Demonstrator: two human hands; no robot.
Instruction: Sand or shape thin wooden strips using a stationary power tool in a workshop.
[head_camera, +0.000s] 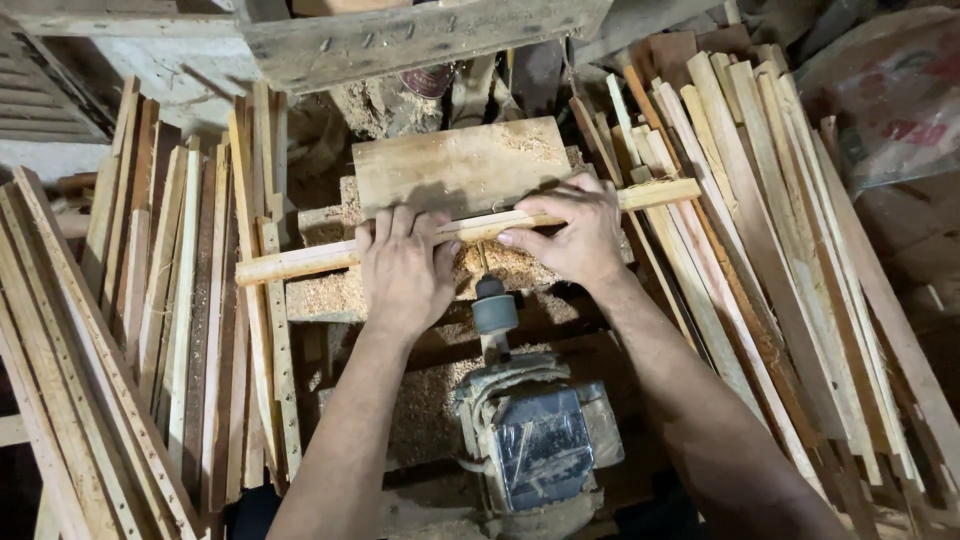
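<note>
A long pale wooden stick (300, 262) lies crosswise over a sawdust-covered work surface (320, 296), running from lower left to upper right. My left hand (405, 270) presses down on its middle, fingers flat over it. My right hand (575, 228) grips the stick further right, thumb under, fingers on top. Just below the hands a grey spindle head (494, 310) sticks up from a motor (535, 445) wrapped in dusty plastic. A flat wooden board (460, 165) lies behind the stick.
Stacks of thin wooden slats lean on the left (150, 320) and on the right (760, 250). A heavy timber beam (420, 35) crosses overhead at the top. Sawdust (425, 410) covers the bench around the motor.
</note>
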